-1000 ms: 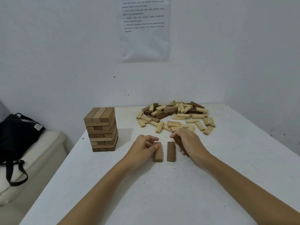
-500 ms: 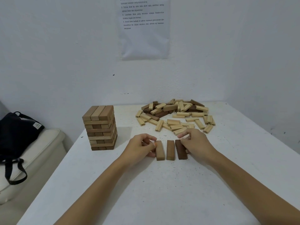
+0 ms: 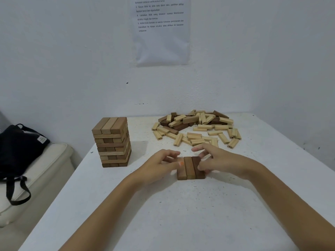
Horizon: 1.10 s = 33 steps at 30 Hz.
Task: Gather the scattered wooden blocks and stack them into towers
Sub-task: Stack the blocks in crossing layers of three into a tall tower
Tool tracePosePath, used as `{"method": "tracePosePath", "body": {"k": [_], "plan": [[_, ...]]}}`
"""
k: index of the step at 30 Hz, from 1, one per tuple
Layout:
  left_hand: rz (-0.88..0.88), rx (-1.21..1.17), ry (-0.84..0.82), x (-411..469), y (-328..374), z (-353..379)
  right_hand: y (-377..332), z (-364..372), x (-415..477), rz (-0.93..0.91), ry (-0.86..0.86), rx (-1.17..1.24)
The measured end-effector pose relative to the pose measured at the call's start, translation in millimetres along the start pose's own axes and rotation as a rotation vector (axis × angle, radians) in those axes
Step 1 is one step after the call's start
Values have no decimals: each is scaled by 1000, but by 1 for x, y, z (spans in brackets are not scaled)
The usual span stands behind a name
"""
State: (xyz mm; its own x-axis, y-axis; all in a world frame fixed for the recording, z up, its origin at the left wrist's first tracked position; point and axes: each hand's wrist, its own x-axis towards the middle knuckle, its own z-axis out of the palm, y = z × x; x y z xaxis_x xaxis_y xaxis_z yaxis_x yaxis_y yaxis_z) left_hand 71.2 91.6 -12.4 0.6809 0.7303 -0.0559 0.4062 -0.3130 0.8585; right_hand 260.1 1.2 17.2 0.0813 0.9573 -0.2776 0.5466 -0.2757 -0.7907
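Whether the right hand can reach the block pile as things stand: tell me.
Probably yes: the pile lies just beyond the right hand, with bare table between, though its fingers are on the row.

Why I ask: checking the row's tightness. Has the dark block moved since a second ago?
Yes. The dark block slid left, toward the tower, now touching the middle block.

Two slim arms reach in from the bottom edge, the left forearm (image 3: 101, 211) and the right forearm (image 3: 282, 192) both bare to the wrist. The left hand (image 3: 159, 164) carries one bright orange-painted nail (image 3: 181, 163), slightly blurred. The right hand (image 3: 220, 160) is blurred too, its nails too unclear to tell.
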Motion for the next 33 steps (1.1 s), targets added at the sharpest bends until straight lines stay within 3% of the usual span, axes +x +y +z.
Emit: {"method": "tracePosePath", "body": {"k": [4,9,13,21,27,33], "plan": [[-10,45,-155,-3,0,-8,6,-9,-6,-54,-143,-152],[58,43,-163,-2,-8,-12,10,-9,-2,-25,-64,-2],[118,55,-118,1,-11,-8,10,-5,0,-10,19,94],[221,115,56,3,-15,7,17,13,7,-167,71,-228],[225,70,119,2,-13,16,18,12,8,-229,51,-204],[200,47,174,0,-10,17,19,3,8,-159,121,-341]]}}
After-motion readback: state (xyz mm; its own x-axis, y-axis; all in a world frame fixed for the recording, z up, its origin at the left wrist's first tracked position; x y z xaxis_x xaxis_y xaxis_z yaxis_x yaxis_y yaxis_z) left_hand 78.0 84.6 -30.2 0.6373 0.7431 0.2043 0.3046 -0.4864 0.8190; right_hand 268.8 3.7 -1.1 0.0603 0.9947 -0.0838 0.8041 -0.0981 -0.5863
